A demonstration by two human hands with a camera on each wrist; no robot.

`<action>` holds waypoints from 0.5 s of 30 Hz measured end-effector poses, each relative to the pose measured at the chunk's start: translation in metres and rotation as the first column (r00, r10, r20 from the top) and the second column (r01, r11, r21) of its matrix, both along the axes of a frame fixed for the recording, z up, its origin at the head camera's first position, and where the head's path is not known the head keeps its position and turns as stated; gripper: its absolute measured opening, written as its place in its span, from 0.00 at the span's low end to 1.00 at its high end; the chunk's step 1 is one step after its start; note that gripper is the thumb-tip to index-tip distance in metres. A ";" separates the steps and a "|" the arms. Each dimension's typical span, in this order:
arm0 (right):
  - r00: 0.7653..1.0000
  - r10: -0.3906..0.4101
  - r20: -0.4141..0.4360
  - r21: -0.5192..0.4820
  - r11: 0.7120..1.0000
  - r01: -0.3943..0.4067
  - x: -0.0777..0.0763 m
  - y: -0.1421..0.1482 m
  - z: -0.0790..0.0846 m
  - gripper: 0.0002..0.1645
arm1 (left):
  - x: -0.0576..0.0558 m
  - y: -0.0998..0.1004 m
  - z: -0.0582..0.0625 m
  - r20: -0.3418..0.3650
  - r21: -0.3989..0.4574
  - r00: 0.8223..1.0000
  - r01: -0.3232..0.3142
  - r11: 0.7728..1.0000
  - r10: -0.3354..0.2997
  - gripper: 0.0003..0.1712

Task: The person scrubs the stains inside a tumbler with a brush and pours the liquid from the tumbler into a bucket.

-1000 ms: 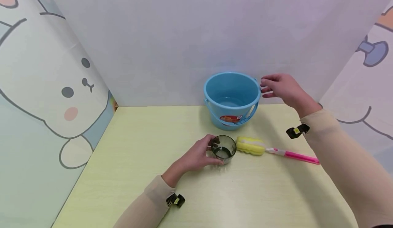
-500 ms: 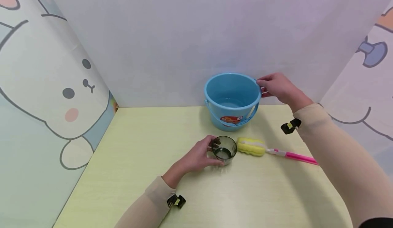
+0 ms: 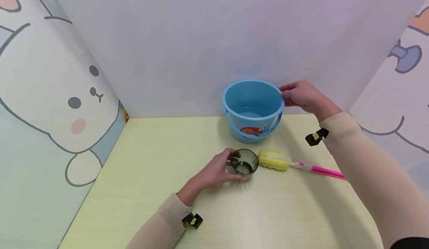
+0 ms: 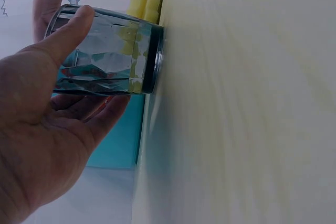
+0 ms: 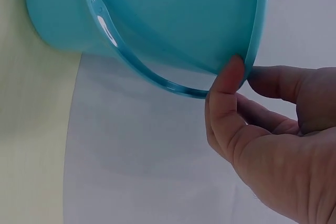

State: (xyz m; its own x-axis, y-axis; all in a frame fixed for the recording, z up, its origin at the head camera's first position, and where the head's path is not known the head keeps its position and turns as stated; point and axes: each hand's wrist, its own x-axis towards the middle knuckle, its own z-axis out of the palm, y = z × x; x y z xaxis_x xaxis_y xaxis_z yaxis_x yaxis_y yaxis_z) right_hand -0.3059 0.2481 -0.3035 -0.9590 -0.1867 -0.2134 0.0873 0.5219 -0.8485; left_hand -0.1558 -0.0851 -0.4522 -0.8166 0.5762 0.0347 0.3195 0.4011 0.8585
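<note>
A dark, clear drinking glass (image 3: 244, 163) stands upright on the table, and my left hand (image 3: 214, 171) holds it round the side, thumb near and fingers behind. The left wrist view shows the faceted glass (image 4: 105, 51) between thumb and fingers, its base on the tabletop. Behind it stands a light blue bucket (image 3: 248, 130) with a red label and its handle (image 3: 231, 122) hanging down in front. My right hand (image 3: 303, 95) pinches the bucket's right rim, where the handle joins; in the right wrist view the fingertips (image 5: 231, 74) lie at that joint.
A bottle brush with a yellow sponge head (image 3: 275, 160) and pink stick lies right of the glass, its end hidden by the right sleeve. A pale wall (image 3: 174, 55) rises behind the bucket. Cartoon-printed panels (image 3: 40, 85) flank the pale yellow table (image 3: 157, 144).
My right hand has moved left from beside the bucket and taken hold of its rim at the handle. The left hand and glass stay where they were.
</note>
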 end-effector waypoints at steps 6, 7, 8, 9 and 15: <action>0.998 0.024 0.059 -0.121 0.993 -0.016 0.001 0.005 -0.002 0.33 | 0.001 0.000 0.001 0.012 -0.007 1.000 -0.003 1.000 0.003 0.45; 0.997 0.029 0.066 -0.140 0.990 -0.020 0.001 0.006 -0.002 0.33 | 0.001 0.000 0.001 0.014 -0.008 1.000 -0.005 1.000 0.005 0.45; 0.997 0.034 0.071 -0.157 0.987 -0.022 0.001 0.006 -0.002 0.33 | 0.001 -0.001 0.001 0.017 -0.007 1.000 -0.005 1.000 0.005 0.45; 0.997 0.037 0.074 -0.174 0.985 -0.024 0.001 0.007 -0.003 0.33 | 0.001 -0.001 0.002 0.018 -0.004 1.000 -0.005 1.000 0.005 0.45; 0.995 0.053 0.086 -0.236 0.971 -0.031 0.000 0.008 -0.003 0.33 | 0.000 -0.003 0.002 0.020 0.004 1.000 -0.004 1.000 0.004 0.45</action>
State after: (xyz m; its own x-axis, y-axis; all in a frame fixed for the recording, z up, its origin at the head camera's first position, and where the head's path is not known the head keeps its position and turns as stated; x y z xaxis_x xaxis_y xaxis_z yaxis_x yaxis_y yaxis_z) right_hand -0.3056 0.2558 -0.3065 -0.9278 -0.2816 -0.2449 0.1520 0.3142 -0.9371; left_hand -0.1556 -0.0879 -0.4500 -0.8193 0.5730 0.0200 0.3004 0.3992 0.8663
